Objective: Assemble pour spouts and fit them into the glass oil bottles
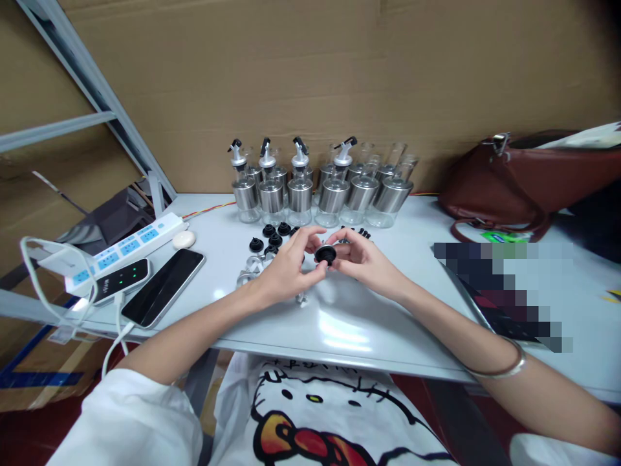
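Between my two hands, above the middle of the table, is a bottle stopper point(325, 254) with a black ribbed plug and a silvery rim. My left hand point(295, 264) pinches it from the left, and my right hand point(365, 260) grips its right side. Several loose black stoppers point(274, 240) lie just beyond my left hand. Silvery caps point(248, 275) sit beside that hand, partly covered by it. Small black pieces point(361, 232) show behind my right fingers. Behind them stand glass oil bottles point(301, 193) with steel sleeves; several in front carry pourer tops point(299, 153).
On the left lie a power strip point(129, 246), a phone point(163, 288), a black device with green lights point(121, 281), a round white case point(184, 240) and white cables. A brown bag point(528, 178) and a pixelated flat object point(499, 294) are on the right. Cardboard point(310, 77) stands behind.
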{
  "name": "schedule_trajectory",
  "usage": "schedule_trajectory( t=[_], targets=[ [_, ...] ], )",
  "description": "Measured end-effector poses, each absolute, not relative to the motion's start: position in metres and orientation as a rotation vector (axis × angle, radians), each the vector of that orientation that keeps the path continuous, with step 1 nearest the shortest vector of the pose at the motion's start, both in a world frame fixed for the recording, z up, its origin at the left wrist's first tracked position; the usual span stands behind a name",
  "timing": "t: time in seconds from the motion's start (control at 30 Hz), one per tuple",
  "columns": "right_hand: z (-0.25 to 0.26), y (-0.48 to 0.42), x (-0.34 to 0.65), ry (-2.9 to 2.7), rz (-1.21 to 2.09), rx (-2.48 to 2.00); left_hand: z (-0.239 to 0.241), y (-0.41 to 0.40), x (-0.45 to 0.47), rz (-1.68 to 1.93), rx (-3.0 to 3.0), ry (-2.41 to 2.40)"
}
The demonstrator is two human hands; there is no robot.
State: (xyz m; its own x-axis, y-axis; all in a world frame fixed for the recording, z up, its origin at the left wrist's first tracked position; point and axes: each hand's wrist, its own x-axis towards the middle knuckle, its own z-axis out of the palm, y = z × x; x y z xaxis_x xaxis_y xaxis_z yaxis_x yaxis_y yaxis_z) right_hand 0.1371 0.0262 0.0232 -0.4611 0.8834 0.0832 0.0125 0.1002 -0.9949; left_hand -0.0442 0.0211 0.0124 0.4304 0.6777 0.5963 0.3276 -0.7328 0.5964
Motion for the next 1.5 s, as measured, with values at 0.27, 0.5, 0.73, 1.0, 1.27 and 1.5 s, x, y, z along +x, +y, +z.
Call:
schedule_trajectory(
  t=[0.27, 0.5, 0.73, 1.0, 1.27, 1.5],
  targets=[
    [0.023, 0.023, 0.136, -1.697, 1.414, -0.919, 0.013, 0.021, -0.045, 1.238, 2.389, 0.824],
    [0.022, 0.020, 0.136, -1.801, 1.311, -0.910, 0.013, 0.017, -0.043, 1.200, 2.391, 0.876],
    [0.027, 0.016, 0.137, -1.917, 1.146, -0.921, 0.016, 0.012, -0.042, 1.141, 2.427, 0.845],
    [0.032, 0.013, 0.138, -1.955, 1.046, -0.891, 0.019, 0.010, -0.043, 1.150, 2.495, 0.782],
    [0.033, 0.009, 0.138, -1.945, 1.000, -0.903, 0.024, 0.011, -0.046, 1.179, 2.564, 0.712],
    [0.027, 0.012, 0.136, -1.841, 0.927, -0.869, 0.025, 0.012, -0.043, 1.297, 2.334, 0.838]
  ],
)
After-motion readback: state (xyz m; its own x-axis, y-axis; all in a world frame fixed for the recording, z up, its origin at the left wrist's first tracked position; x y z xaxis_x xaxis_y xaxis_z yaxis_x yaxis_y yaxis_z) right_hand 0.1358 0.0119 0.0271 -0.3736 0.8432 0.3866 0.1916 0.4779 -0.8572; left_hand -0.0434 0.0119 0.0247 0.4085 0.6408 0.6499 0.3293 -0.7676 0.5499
